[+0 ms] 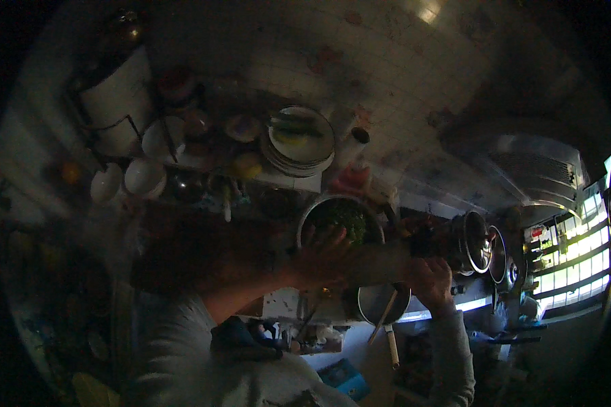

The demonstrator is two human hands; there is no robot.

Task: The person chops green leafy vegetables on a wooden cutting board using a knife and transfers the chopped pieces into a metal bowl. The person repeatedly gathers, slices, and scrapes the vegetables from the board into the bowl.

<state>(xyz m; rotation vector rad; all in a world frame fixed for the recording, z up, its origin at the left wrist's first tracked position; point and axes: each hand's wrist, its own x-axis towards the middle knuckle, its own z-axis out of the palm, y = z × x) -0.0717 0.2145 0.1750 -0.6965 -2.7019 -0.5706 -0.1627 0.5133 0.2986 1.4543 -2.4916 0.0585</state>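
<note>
The view is dim and partly blurred. My left hand (323,257) reaches across the near rim of a round metal pot or bowl (300,224), its fingers stretched out and apart. Chopped leafy greens (354,221) lie inside that vessel. My right hand (430,285) is closed at the right end of a broad flat blade (379,262), which looks like a cleaver's. The blade points left towards my left hand and lies by the vessel's near side. Whether the left fingers touch the blade is too dark to tell.
Close by my right forearm sits a pan (374,300) with wooden chopsticks (387,310) across it. Stacked plates (298,165) with green vegetables stand at the back, near white bowls (142,178). Metal pots (478,244) are at right, below a range hood (529,168) and beside a barred window (573,259).
</note>
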